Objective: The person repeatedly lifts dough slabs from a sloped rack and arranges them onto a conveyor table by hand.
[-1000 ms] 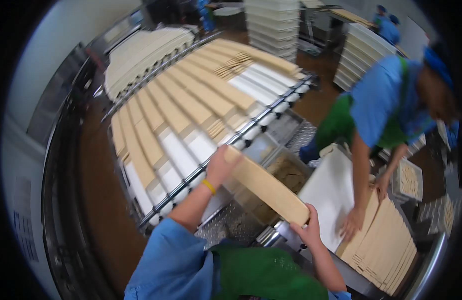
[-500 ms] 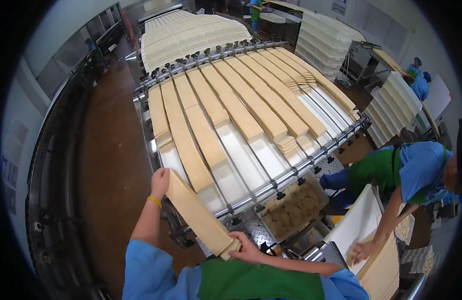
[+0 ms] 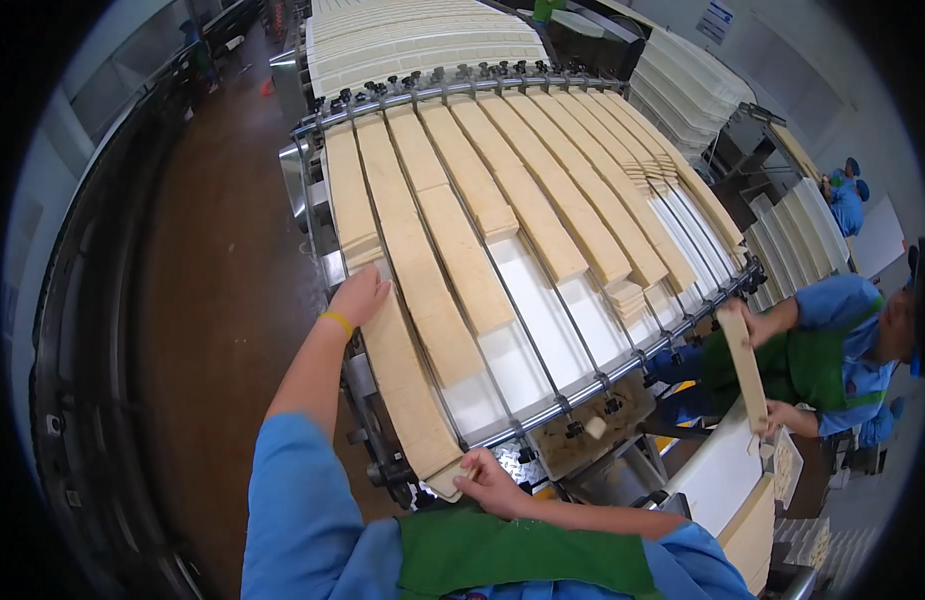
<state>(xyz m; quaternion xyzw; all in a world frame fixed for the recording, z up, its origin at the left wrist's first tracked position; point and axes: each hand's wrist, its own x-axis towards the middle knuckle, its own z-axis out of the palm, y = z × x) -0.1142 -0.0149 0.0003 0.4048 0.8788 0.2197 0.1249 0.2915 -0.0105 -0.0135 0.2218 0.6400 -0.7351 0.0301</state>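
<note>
Left hand (image 3: 362, 297): fingers clamped on pale stack's (image 3: 406, 375) far end; right hand (image 3: 492, 486): fingers pinching near end

Floor (image 3: 222, 310): brown, scattered specks | wall (image 3: 752, 48): pale | notice (image 3: 715, 20): posted upper right | crates (image 3: 682, 95): white, stacked

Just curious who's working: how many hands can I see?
4 visible: the wearer's left hand and right hand on one strip; a co-worker's upper hand and lower hand on another strip, at right. Background workers may have hidden hands.
</note>
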